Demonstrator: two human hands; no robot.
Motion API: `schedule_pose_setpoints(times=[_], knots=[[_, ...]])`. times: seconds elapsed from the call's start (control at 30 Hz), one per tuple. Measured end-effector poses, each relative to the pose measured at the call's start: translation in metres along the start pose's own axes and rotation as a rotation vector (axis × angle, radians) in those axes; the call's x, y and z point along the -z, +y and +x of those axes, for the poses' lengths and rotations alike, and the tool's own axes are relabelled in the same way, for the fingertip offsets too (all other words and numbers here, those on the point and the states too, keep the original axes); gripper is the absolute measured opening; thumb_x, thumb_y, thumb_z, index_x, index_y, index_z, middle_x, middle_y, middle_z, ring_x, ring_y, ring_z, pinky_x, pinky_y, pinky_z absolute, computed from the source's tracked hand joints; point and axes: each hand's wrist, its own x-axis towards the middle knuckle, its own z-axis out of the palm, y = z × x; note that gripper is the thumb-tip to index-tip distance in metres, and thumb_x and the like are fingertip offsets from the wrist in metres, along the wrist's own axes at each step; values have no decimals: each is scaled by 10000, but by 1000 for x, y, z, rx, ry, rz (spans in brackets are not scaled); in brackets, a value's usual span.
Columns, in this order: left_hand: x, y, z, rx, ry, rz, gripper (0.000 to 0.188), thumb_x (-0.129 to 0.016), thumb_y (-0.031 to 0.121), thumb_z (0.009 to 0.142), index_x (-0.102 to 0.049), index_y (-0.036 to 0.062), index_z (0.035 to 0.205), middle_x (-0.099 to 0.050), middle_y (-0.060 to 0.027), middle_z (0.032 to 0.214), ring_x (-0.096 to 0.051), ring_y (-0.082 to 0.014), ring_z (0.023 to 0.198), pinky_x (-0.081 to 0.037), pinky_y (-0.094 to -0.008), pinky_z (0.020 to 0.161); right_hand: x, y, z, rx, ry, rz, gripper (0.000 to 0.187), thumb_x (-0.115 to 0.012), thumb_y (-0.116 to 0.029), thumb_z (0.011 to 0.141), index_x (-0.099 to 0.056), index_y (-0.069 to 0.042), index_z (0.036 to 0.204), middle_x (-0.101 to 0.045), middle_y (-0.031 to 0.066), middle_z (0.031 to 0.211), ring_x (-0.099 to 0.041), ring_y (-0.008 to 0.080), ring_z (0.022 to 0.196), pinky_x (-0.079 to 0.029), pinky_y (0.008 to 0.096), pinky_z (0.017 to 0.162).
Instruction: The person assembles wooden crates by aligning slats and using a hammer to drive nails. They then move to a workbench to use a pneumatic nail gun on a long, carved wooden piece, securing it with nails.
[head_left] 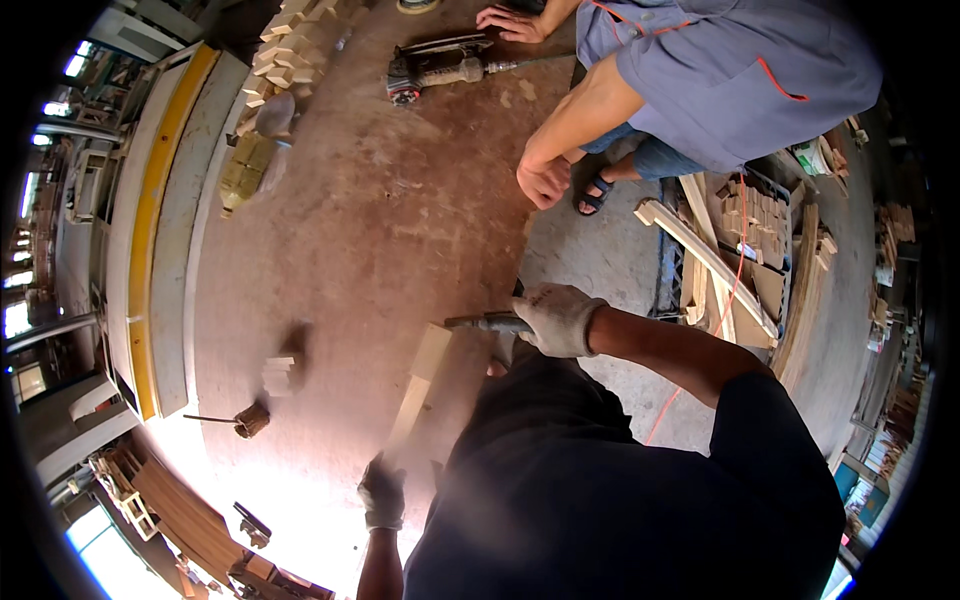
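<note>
A pale wooden bar (424,374) with a stepped middle lies aslant over the brown tabletop (400,210). My left hand (382,492), in a glove with a dark front, is closed at the bar's near end; glare blurs that spot. My right hand (556,319), in a light glove, grips a dark hand tool (500,322) whose narrow tip points left and meets or nearly meets the bar's far end. The exact kind of tool does not show. Beneath my right hand is the table's edge.
Opposite, a person in a grey shirt (740,80) rests a hand (512,24) on the table beside a power tool (440,74). Wooden blocks (290,50), a yellowish bottle (245,172), a small stack (278,376) and a brown pot (251,420) stand leftward. Right, a crate (668,270) holds timber.
</note>
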Motion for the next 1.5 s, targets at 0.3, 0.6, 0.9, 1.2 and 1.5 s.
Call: schedule_pose_setpoints(times=[0.3,0.6,0.9,1.2,1.5], knots=[[-15,-8,0,130,9,-121,523,-768,33,819,-639,37,1327,-735,-173,1184,-723,-370,1035,-593,-436,901,17,-16,-4,-34,-25,-28,329,-684,-238,941,-660,16,1149,-705,247,1118,-727,404,1036,-576,497,878],[-36,-14,0,95,285,54,579,-700,-26,875,-550,24,1433,-631,-246,1381,-599,-435,1281,-495,-514,1081,-20,-20,26,-32,11,-54,272,-644,-159,903,-627,9,1117,-715,259,1045,-736,398,986,-570,515,827],[-37,-18,-10,44,214,175,760,-794,136,830,-494,8,1517,-569,-263,1465,-531,-457,1359,-436,-547,1142,-49,-3,26,77,142,-144,328,-561,-174,962,-637,25,1211,-683,247,1236,-706,384,1105,-579,482,903],[-26,56,45,-155,32,134,1024,-885,384,802,-369,-37,1580,-445,-289,1581,-386,-471,1483,-361,-544,1211,-71,12,33,-72,44,-255,289,-576,-153,926,-643,-9,1168,-701,205,1140,-704,383,1065,-561,497,912],[-54,125,112,-189,202,143,980,-888,472,776,-441,-6,1504,-576,-283,1316,-521,-468,1242,-451,-564,1048,-34,34,30,-289,-380,409,213,-716,-253,949,-729,-41,951,-705,125,777,-677,237,679,-513,426,645]])
